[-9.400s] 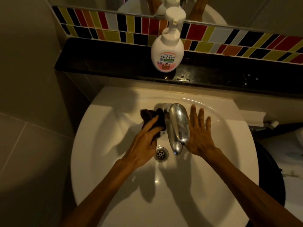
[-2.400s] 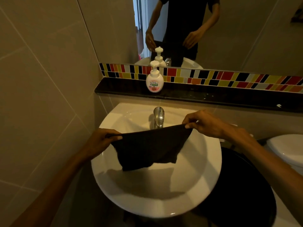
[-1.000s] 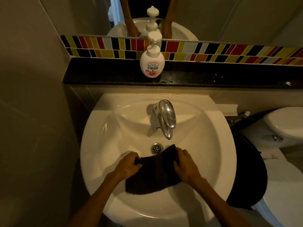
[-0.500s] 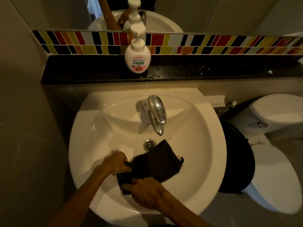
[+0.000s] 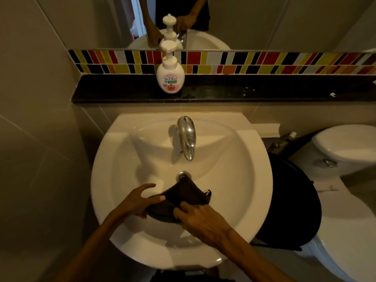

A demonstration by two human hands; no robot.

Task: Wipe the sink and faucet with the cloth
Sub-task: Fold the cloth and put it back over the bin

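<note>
Low in the bowl of the round white ceramic sink [image 5: 244, 180], just on the near side of the metal drain [image 5: 183, 176], lies the dark crumpled cloth [image 5: 181, 200], bunched into a loose heap whose far tip reaches the drain's edge. Both hands are on it. The left hand [image 5: 138, 202] comes in from the near-left side of the sink; its thumb lies along the cloth's left edge and its fingers curl under that edge, so it pinches the fabric, with the forefinger stretched out above towards the drain. The right hand [image 5: 201, 218] comes in from the near-right side, knuckles up, and its curled fingers grip the cloth's near edge.

Beyond the drain, at the back of the sink, stands the chrome faucet [image 5: 186, 137], its spout pointing down into the bowl and apart from the cloth and both hands.

Behind the sink runs a black stone ledge [image 5: 264, 90], and on it, straight behind the faucet, stands a white pump bottle of hand soap [image 5: 170, 76] with a pink and green label. A band of coloured mosaic tiles [image 5: 264, 62] runs along the wall above the ledge, and above that a mirror [image 5: 254, 21] shows the bottle, the faucet and the person's arms.

To the right of the sink is a black round bin [image 5: 289, 200], close against the sink's rim, and further right a white toilet [image 5: 345, 147]. Beige wall tiles [image 5: 36, 139] fill the space left of the sink.
</note>
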